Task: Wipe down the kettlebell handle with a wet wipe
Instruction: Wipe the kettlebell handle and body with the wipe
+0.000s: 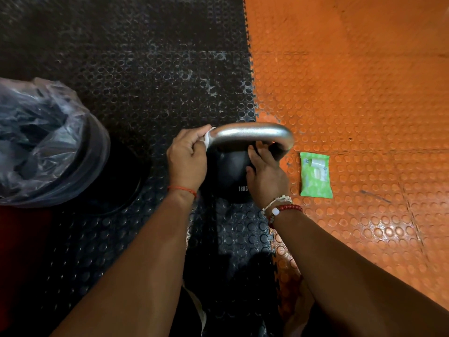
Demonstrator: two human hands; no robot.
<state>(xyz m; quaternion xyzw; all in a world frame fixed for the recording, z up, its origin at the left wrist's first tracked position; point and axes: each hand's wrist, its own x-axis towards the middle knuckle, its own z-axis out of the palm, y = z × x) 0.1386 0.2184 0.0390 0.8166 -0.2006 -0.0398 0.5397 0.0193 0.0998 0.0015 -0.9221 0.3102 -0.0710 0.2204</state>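
Two bare arms reach down. The left hand (187,164) pinches one white wet wipe (208,139) against the left end of the silver handle (250,134). The right hand (264,176) curls its fingers under the handle's right side. One black kettlebell (228,176) sits between them. One green wipe pack (315,175) lies just right. One lined bin (48,144) stands left. The floor is bumpy mats, black (145,57) and orange (364,69).

wet wipe (208,139) is mostly buried in the left hand (187,161); pack (315,175) print's too tiny to read; bin bag (36,142) runs off the left edge (contents just murk)
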